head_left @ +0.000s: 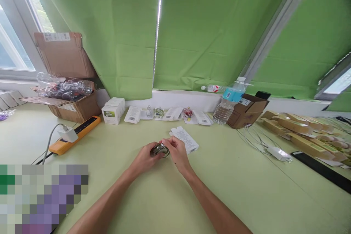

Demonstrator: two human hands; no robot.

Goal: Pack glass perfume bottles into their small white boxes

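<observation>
My left hand (148, 158) is closed around a small round glass ornament (160, 150), dark green and shiny, held just above the table. The fingertips of my right hand (175, 150) pinch its pale top, so part of it is hidden. Behind my right hand lies a flattened white printed box (186, 139). Further back, a row of similar flattened boxes (134, 114) holds a small clear piece (148, 111), a round green glass piece (159, 112) and a round red one (188, 113).
White boxes (113, 110) stand at the back left, near an orange power strip (79, 135) and a cardboard box (74, 111) of plastic bottles. At right are a large water bottle (227, 104), a small carton (246, 111), a white charger (279, 153) and long yellow boxes (312, 144).
</observation>
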